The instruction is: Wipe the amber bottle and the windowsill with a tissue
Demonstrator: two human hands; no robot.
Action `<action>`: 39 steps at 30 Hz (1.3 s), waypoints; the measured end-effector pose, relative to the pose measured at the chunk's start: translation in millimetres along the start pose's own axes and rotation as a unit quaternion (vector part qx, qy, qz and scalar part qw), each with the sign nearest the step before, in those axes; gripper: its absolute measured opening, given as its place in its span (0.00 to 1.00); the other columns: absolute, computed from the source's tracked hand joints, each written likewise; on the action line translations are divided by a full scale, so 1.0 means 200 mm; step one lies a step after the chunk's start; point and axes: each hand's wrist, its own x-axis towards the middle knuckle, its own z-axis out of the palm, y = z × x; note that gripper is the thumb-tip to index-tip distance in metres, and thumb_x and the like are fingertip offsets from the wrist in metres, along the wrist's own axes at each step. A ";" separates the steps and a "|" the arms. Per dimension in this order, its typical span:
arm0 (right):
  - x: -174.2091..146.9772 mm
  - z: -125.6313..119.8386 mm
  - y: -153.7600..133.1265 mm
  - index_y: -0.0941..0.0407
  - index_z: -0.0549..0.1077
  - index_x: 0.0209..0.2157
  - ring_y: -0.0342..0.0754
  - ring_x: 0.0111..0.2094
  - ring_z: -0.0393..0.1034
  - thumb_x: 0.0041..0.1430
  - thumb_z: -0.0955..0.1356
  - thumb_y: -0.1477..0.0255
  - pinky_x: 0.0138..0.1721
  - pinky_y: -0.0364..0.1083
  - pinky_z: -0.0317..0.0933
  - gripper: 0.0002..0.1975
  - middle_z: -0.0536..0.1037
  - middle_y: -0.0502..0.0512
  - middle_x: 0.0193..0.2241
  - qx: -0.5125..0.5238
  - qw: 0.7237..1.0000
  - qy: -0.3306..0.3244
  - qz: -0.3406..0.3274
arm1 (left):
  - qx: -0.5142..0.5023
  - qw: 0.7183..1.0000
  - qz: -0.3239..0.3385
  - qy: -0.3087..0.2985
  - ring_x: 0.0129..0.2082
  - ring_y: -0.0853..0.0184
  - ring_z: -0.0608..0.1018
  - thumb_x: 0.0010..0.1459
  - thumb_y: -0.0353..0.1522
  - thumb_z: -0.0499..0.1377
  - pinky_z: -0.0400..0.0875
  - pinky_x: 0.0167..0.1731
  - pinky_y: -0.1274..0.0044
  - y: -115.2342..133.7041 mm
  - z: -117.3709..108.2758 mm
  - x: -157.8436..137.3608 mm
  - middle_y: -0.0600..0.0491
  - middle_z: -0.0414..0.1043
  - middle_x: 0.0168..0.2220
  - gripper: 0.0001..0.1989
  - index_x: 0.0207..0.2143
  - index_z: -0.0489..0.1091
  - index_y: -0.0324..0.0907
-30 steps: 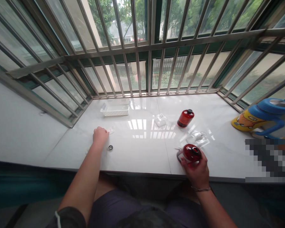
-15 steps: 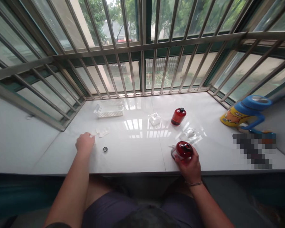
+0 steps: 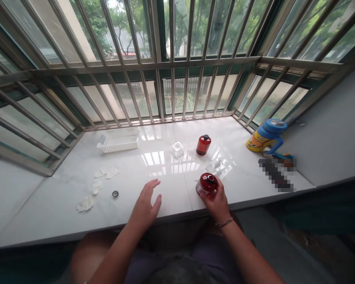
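My right hand [image 3: 217,201] is wrapped round a red bottle [image 3: 207,182] with no cap on its neck, near the counter's front edge. My left hand [image 3: 147,203] hovers over the counter with its fingers apart, holding nothing. To its left lies a small dark ring-shaped cap [image 3: 115,194]. Crumpled white tissue pieces [image 3: 87,204] are spread farther left. Behind the held bottle stands a second red bottle [image 3: 203,145] with a black cap. A clear plastic package [image 3: 219,165] lies between the two bottles.
A small clear square container [image 3: 177,149] stands mid-counter. At the back left is a white perforated basket [image 3: 120,149]. A blue and yellow flask [image 3: 266,135] stands at the right, near a blurred-out dark object [image 3: 275,173]. Metal window bars [image 3: 173,94] line the back.
My left hand has left the tissue pieces and moved right with its fingers opened. My right hand keeps hold of the uncapped bottle. The view has turned to the right.
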 end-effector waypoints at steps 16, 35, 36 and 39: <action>-0.16 0.33 -0.38 0.52 0.55 0.72 0.63 0.60 0.75 0.63 0.74 0.63 0.61 0.64 0.72 0.42 0.73 0.68 0.63 0.129 0.974 -0.175 -0.060 | -0.188 0.978 -0.087 -0.010 0.64 0.54 0.76 0.63 0.36 0.67 0.78 0.61 0.57 0.15 0.16 -0.07 0.45 0.71 0.65 0.30 0.65 0.65 0.53; -0.10 -0.03 -0.40 0.50 0.67 0.62 0.62 0.54 0.79 0.51 0.82 0.58 0.55 0.59 0.75 0.41 0.80 0.62 0.57 0.133 0.986 -0.073 0.076 | -0.075 0.986 -0.148 0.024 0.75 0.39 0.58 0.44 0.39 0.80 0.55 0.71 0.59 -0.13 0.50 1.11 0.29 0.57 0.74 0.54 0.69 0.59 0.38; -0.11 -0.05 -0.39 0.50 0.67 0.62 0.62 0.54 0.79 0.51 0.81 0.58 0.55 0.59 0.75 0.40 0.80 0.61 0.56 0.126 0.987 -0.069 0.076 | -0.071 0.986 -0.151 0.023 0.75 0.39 0.59 0.42 0.38 0.81 0.56 0.70 0.60 -0.13 0.53 1.14 0.29 0.59 0.73 0.55 0.68 0.59 0.39; -0.13 -0.12 -0.36 0.50 0.67 0.62 0.62 0.53 0.80 0.51 0.82 0.58 0.52 0.58 0.76 0.40 0.81 0.61 0.55 0.102 0.990 -0.053 0.077 | -0.067 0.985 -0.157 0.015 0.70 0.42 0.67 0.44 0.38 0.80 0.63 0.64 0.63 -0.15 0.58 1.19 0.32 0.68 0.67 0.49 0.65 0.62 0.41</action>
